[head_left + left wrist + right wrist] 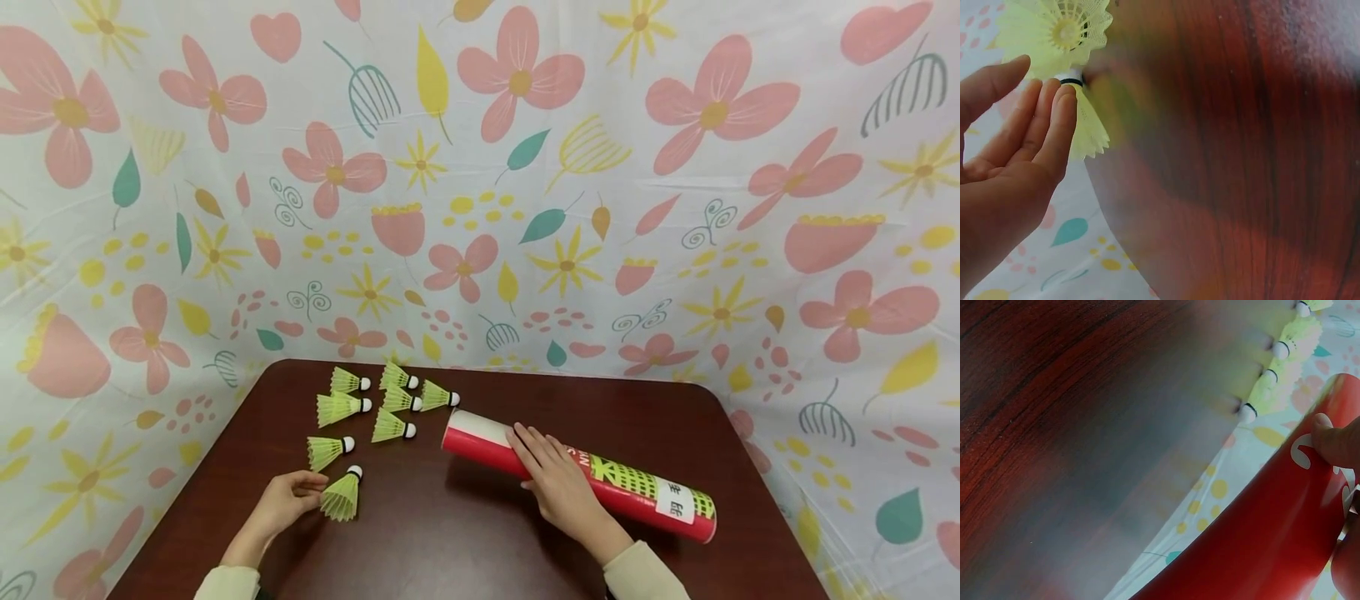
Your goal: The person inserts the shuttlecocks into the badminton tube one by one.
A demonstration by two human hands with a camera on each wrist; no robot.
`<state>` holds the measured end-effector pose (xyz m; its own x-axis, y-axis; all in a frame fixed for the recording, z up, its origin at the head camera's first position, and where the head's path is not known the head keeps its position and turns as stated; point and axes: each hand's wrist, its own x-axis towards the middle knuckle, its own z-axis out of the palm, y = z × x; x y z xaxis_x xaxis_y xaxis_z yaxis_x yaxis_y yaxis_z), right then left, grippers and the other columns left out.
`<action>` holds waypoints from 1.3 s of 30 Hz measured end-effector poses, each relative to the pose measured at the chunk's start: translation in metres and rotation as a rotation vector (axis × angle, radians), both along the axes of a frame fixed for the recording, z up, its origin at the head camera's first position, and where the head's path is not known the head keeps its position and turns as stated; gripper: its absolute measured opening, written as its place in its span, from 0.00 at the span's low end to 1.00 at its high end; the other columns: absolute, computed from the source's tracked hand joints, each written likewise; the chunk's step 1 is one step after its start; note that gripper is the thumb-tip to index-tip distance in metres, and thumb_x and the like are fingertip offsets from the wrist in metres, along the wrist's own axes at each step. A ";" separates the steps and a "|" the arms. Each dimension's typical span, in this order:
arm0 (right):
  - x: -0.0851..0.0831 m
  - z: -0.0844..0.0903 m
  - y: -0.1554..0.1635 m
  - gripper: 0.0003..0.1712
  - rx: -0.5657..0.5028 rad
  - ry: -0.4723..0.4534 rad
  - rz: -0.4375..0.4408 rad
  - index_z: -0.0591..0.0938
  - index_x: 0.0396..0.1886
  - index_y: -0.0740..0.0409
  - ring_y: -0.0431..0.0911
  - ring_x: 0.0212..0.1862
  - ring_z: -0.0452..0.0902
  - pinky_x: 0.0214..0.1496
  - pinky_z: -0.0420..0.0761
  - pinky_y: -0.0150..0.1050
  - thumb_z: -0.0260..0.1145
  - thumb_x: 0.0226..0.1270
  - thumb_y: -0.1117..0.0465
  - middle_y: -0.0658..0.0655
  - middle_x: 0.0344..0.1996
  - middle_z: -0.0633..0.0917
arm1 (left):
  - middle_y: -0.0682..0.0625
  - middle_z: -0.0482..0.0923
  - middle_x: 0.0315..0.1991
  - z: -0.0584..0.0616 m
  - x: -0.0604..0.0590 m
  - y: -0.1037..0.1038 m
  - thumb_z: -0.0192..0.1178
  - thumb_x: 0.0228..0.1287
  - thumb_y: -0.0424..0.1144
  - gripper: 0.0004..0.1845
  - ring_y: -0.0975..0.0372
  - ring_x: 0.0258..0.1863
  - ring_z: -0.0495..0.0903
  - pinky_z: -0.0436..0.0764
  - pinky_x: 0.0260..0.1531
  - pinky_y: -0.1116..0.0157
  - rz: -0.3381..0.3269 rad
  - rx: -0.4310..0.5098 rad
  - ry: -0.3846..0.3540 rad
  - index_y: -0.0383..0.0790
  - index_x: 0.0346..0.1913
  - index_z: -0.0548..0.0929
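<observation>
My left hand (283, 507) is beside the nearest yellow shuttlecock (341, 497), which has a white cork tip pointing away from me. In the left wrist view the thumb and fingers (1047, 128) are spread apart, with a yellow skirt (1054, 37) just past the fingertips; whether they touch it I cannot tell. My right hand (558, 487) grips a red shuttlecock tube (637, 492) from above, its thumb on one side and fingers over the top. The tube slants down to the right, its left end raised and white on top. A white label (675, 500) is near its right end.
Several more yellow shuttlecocks (390, 425) lie on the left part of the dark brown table (435, 542), mostly with corks to the right. A white cloth (480, 192) with flowers and leaves hangs behind and around the table.
</observation>
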<state>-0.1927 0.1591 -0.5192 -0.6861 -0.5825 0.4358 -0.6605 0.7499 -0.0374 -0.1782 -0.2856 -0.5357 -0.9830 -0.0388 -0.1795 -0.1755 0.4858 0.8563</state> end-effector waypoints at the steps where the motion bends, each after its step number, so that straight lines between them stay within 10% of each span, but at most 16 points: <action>1: 0.000 0.000 0.000 0.50 0.000 -0.002 -0.001 0.58 0.75 0.55 0.54 0.69 0.62 0.67 0.64 0.53 0.74 0.55 0.61 0.59 0.71 0.64 | 0.40 0.82 0.41 -0.001 -0.001 0.001 0.64 0.57 0.23 0.13 0.53 0.39 0.82 0.82 0.37 0.56 0.004 -0.008 0.007 0.25 0.47 0.81; 17: 0.001 -0.001 0.000 0.52 0.012 -0.006 -0.008 0.57 0.76 0.55 0.53 0.70 0.62 0.67 0.65 0.53 0.75 0.54 0.60 0.60 0.71 0.64 | 0.43 0.83 0.28 -0.003 -0.002 0.009 0.63 0.60 0.26 0.03 0.55 0.26 0.80 0.79 0.25 0.61 0.115 -0.066 0.107 0.28 0.35 0.82; 39: 0.003 0.003 -0.002 0.52 0.016 -0.005 -0.006 0.57 0.76 0.54 0.52 0.70 0.61 0.67 0.65 0.53 0.75 0.54 0.60 0.59 0.71 0.65 | 0.41 0.84 0.35 0.021 -0.038 0.056 0.63 0.62 0.28 0.07 0.57 0.32 0.84 0.83 0.40 0.53 0.138 0.183 0.163 0.27 0.42 0.83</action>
<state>-0.1899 0.1567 -0.5161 -0.6921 -0.5852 0.4226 -0.6556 0.7545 -0.0288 -0.2165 -0.2298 -0.5147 -0.9871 -0.1559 -0.0362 -0.0825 0.3013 0.9500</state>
